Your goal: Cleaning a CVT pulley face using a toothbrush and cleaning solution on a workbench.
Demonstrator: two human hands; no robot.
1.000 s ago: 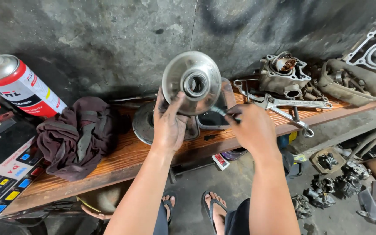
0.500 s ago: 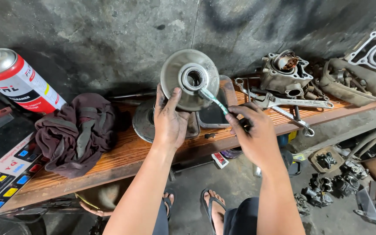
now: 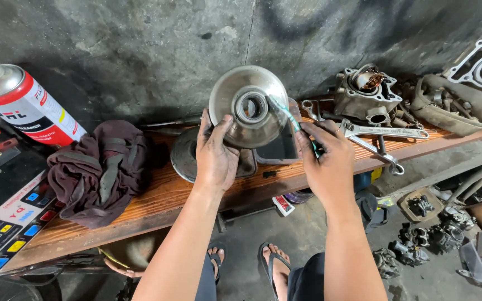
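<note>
Left hand (image 3: 216, 153) gripping upright metal pulley disc (image 3: 246, 114) by its rim, right hand (image 3: 326, 161) pinching a green toothbrush (image 3: 290, 120), bristles touching the disc's hub, above wooden bench (image 3: 157, 203)

Person, own body: left hand (image 3: 216, 156) and right hand (image 3: 326, 161) bare, grease-smudged; forearms unsleeved. Feet in dark thong sandals (image 3: 274, 266). Dark trousers at the knees.

Left hand (image 3: 216, 153) props a round grey metal pulley disc (image 3: 246, 111) upright on the wooden plank bench (image 3: 157, 200); right hand (image 3: 324, 161) pokes a slim green-handled brush (image 3: 291, 124) at its centre hub. Maroon rag (image 3: 99, 170) left, silver wrench (image 3: 383, 132) right.
</note>
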